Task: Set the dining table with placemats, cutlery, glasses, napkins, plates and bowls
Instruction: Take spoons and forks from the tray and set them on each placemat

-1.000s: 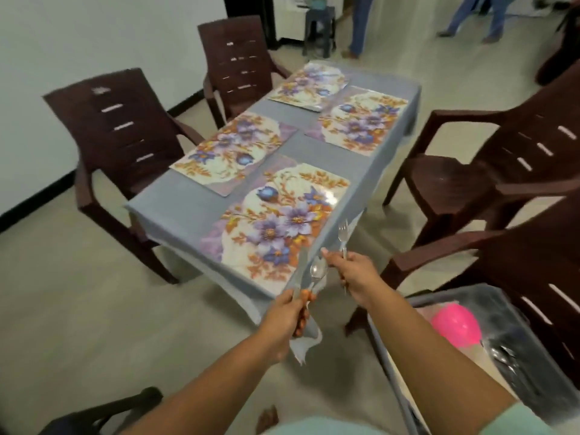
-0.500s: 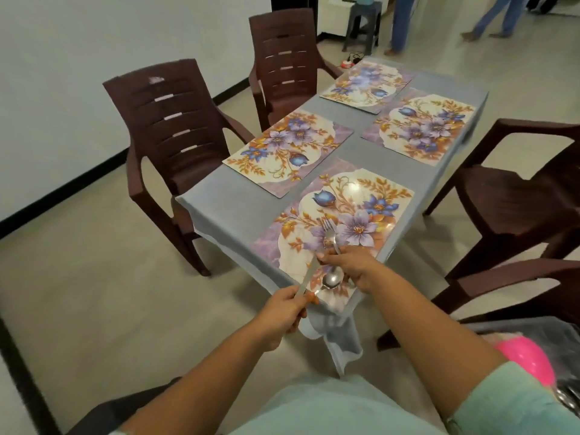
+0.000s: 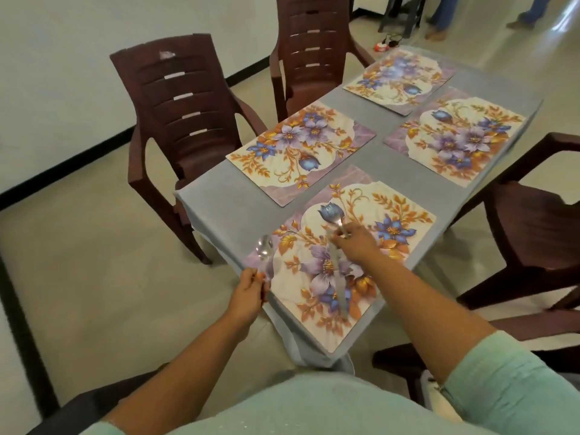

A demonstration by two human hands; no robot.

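Left hand (image 3: 248,293) pinching a silver metal spoon (image 3: 263,249) at the near floral placemat's (image 3: 395,246) left edge, steel knife (image 3: 339,284) lying on that mat, right hand (image 3: 356,241) gripping a silver fork (image 3: 338,221) over it, three more floral mats (image 3: 301,149) beyond on the grey-clothed bench (image 3: 219,205)

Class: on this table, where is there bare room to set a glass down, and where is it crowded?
Free: the grey tablecloth corner left of the nearest placemat, and the strip between the mat rows. Crowded: the nearest placemat, with the left hand, right hand, spoon, fork and knife.
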